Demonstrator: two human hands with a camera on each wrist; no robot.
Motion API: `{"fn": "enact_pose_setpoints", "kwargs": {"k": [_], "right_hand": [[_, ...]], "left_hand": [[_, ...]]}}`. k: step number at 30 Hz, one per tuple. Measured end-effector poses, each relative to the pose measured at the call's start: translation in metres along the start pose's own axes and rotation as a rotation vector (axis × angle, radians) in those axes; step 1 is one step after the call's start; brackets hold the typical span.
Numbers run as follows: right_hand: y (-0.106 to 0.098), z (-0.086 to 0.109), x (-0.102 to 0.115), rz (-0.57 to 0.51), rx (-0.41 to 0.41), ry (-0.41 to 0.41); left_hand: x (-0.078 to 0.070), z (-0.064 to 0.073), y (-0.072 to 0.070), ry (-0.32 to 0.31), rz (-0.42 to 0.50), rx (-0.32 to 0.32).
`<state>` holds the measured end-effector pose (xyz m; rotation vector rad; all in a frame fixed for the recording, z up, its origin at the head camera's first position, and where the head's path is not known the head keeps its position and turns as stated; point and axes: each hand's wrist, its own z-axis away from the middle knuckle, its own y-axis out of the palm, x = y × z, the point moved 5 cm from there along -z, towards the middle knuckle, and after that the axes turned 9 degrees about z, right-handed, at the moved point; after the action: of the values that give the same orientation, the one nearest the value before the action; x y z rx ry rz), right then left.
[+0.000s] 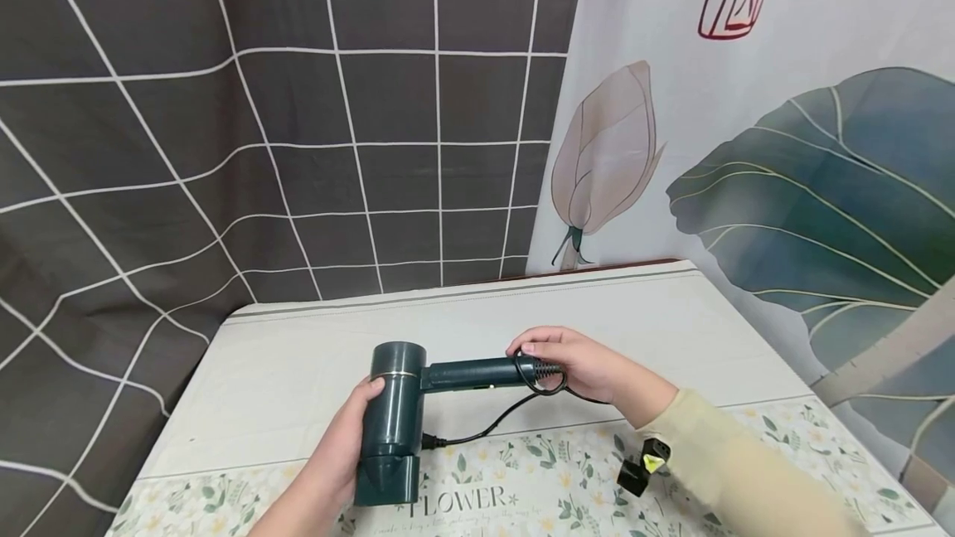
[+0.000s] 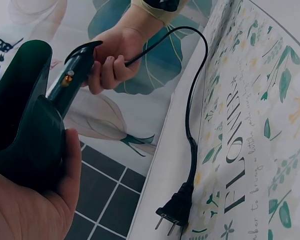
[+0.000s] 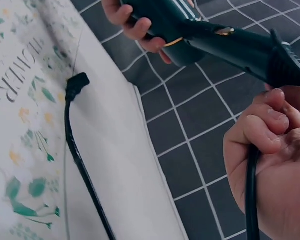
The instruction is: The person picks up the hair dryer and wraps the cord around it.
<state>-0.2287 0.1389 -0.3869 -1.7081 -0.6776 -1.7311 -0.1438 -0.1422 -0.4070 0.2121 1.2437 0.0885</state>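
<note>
A dark green hair dryer [image 1: 394,417] is held above the table, its handle pointing right. My left hand [image 1: 345,437] grips the barrel from the left side, thumb on the near face. At the handle's end my right hand [image 1: 578,361] holds the black power cord [image 3: 251,195], fingers curled round it in the right wrist view. A loop of cord circles the handle end in the head view. The rest of the cord hangs down to a two-pin plug [image 2: 175,206], by the table surface.
The table [image 1: 313,338] has a white cover with a floral band and the word FLOWER. A dark grid-patterned curtain [image 1: 388,181] hangs behind it, and a white curtain with leaf prints [image 1: 612,156] hangs at the right. A black wrist device [image 1: 645,466] sits at the right sleeve.
</note>
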Motion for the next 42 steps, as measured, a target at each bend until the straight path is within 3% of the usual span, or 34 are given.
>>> {"fn": "enact_pose_setpoints", "kwargs": {"k": [4,8,11,14,21,28,37,42], "right_hand": [[0.003,0.0,-0.003,-0.086,-0.013,-0.012],[0.007,-0.002,-0.005,-0.165,0.005,-0.088],[0.011,-0.003,-0.005,-0.193,0.007,-0.162],[0.013,-0.002,-0.005,-0.186,-0.042,-0.194],[0.019,0.002,0.002,-0.053,-0.224,-0.127],[0.023,0.004,0.006,0.03,-0.295,-0.133],[0.028,0.006,0.01,0.298,-0.258,-0.368],[0.029,0.008,0.011,0.401,-0.299,-0.415]], "left_hand": [[0.001,0.0,0.001,-0.016,0.046,-0.011],[0.001,0.002,0.003,-0.014,0.076,-0.017],[0.0,0.002,0.006,-0.011,0.124,-0.015],[0.001,0.001,0.007,-0.013,0.167,-0.012],[0.001,0.001,0.008,-0.004,0.181,-0.008],[0.001,0.003,0.008,0.018,0.168,0.009],[0.0,0.003,0.008,0.032,0.194,0.003],[0.0,0.005,0.008,0.059,0.18,0.002]]}}
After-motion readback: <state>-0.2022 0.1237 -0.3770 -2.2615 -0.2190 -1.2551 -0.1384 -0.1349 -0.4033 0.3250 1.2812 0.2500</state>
